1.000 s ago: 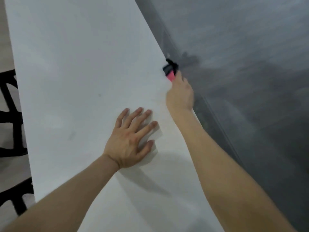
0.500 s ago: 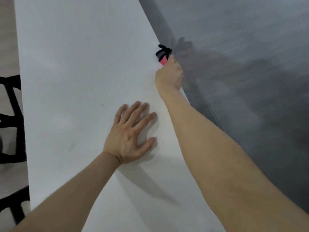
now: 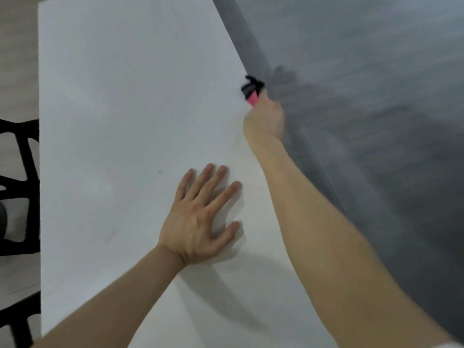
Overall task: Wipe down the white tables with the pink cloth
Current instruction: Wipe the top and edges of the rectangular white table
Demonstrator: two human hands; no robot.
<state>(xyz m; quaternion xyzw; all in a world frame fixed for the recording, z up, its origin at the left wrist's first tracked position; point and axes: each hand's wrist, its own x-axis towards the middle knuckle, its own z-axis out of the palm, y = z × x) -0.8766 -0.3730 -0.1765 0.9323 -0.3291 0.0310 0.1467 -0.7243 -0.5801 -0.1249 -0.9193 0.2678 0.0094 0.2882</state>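
The left hand [image 3: 200, 217] is kept flat, fingers spread, on the white table [image 3: 113, 121]. Farther off, the pink cloth [image 3: 253, 99] is gripped by the right hand [image 3: 265, 119] at the table's right edge, carried farther along it than a second ago.

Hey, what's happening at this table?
A person is wiping a white table. Their right hand grips a pink cloth, with something black bunched at its tip, at the table's right edge. Their left hand rests flat on the tabletop, fingers spread. Black chairs stand along the left side.
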